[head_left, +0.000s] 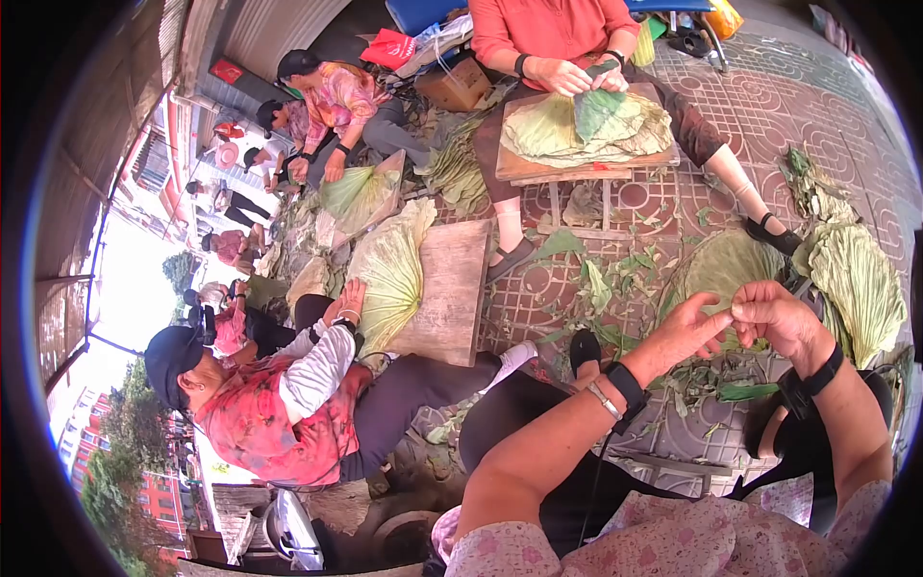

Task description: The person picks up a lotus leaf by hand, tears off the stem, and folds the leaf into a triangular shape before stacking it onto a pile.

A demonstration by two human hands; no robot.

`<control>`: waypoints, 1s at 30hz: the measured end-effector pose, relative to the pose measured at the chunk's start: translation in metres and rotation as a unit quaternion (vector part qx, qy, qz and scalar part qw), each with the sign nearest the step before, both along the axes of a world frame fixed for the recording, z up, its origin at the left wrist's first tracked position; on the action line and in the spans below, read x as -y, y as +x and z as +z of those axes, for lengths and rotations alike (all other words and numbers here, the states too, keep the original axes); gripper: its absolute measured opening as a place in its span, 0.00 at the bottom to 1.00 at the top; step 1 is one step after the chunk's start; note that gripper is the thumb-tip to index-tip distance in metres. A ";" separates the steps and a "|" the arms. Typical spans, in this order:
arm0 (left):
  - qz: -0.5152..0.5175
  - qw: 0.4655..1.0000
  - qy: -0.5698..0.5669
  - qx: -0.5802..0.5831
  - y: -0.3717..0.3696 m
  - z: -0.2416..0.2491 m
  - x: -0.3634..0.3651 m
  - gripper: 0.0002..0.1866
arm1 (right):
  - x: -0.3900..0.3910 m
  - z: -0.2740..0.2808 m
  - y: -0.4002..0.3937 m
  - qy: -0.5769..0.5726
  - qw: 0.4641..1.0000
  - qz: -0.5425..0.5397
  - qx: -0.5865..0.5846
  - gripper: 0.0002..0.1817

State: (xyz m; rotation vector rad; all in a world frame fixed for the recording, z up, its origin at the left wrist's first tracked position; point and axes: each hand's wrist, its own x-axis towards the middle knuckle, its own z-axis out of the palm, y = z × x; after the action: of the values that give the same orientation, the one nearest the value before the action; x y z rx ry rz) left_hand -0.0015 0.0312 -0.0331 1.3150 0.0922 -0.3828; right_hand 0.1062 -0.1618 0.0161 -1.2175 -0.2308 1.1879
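Observation:
My left hand and my right hand meet at the fingertips at the right, above the tiled floor. The fingers of my left hand are spread, with the tips touching the right hand. The right hand is curled with thumb and finger pinched, and whatever may be between them is too small to make out. Behind my hands lies a large pale green leaf. A stack of folded leaves rests just right of my right hand. Leaf scraps lie on the floor below my hands.
Opposite, a person in a red top holds a dark green leaf over a leaf pile on a small table. At left, a person in a black cap presses a fanned leaf on a wooden board. More people sit farther back.

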 end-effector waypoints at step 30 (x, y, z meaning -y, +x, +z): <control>-0.031 0.999 -0.004 -0.014 -0.001 0.011 0.002 0.41 | 0.006 -0.012 0.007 0.034 0.993 0.039 -0.110 0.11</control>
State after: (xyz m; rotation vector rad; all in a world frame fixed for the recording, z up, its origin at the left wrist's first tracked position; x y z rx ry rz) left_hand -0.0030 0.0295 -0.0223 1.3066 0.0733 -0.4528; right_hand 0.1135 -0.1677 0.0044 -1.0160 -0.1537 1.3619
